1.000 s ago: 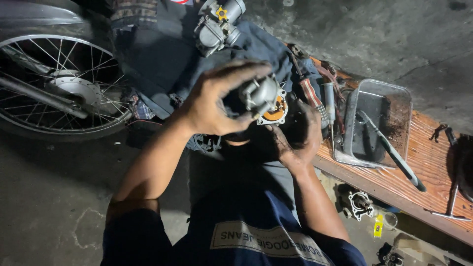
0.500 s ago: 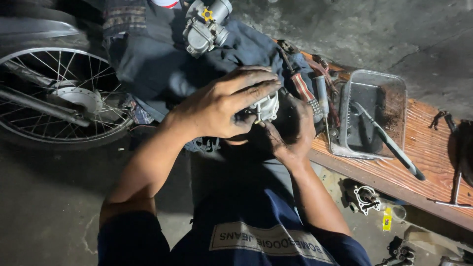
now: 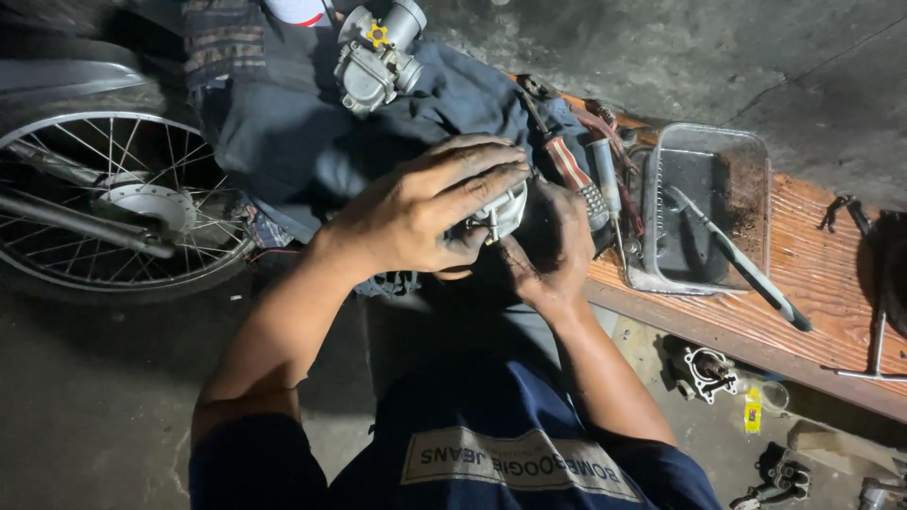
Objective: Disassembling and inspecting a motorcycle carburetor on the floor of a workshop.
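A small silver metal engine part (image 3: pixel 503 213) is held between both hands over my lap. My left hand (image 3: pixel 425 212) wraps over its top with greasy fingers closed on it. My right hand (image 3: pixel 553 255) cups it from below and from the right; most of the part is hidden by the fingers. A second grey carburettor-like part (image 3: pixel 376 57) with a yellow knob lies on a dark blue cloth (image 3: pixel 312 142) just beyond my hands.
A spoked motorcycle wheel (image 3: pixel 113 203) stands at the left. An orange wooden board (image 3: pixel 812 283) at the right carries a clear plastic tray (image 3: pixel 704 203), a long dark tool (image 3: pixel 742 260) and screwdrivers (image 3: pixel 576 175). Small metal parts (image 3: pixel 704 370) lie on the concrete floor.
The view has shifted, so the hands sit lower in frame. My left hand has closed further over the silver part, hiding more of it; the orange ring seen earlier is out of sight.
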